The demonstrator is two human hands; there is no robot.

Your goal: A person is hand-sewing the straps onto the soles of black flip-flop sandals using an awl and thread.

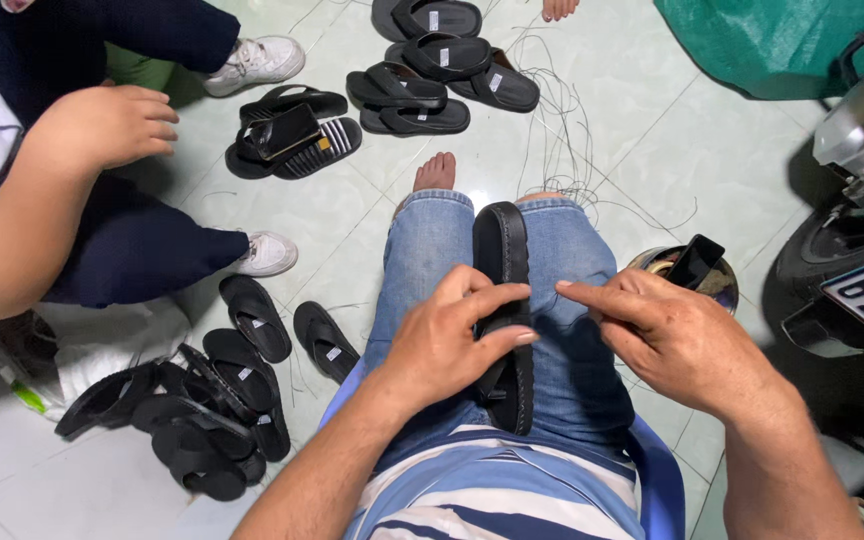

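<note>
Left hand [452, 340] rests on black sandal [505, 300] laid lengthwise between the jeans-clad thighs, fingers curled over its strap. Right hand [667, 335] just right of it, index finger extended toward the sandal. Loose black sandals [202, 420] piled near left and more sandals [432, 70] far centre on tiled floor [642, 130]. Another person's hand [112, 125] far left.

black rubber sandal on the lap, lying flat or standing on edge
Standing on edge: the black rubber sandal sits between the jeaned thighs, left hand gripping its side.

Pale green tiled floor [372, 215], green sack [782, 40], parked motorbike [857, 200]
</note>
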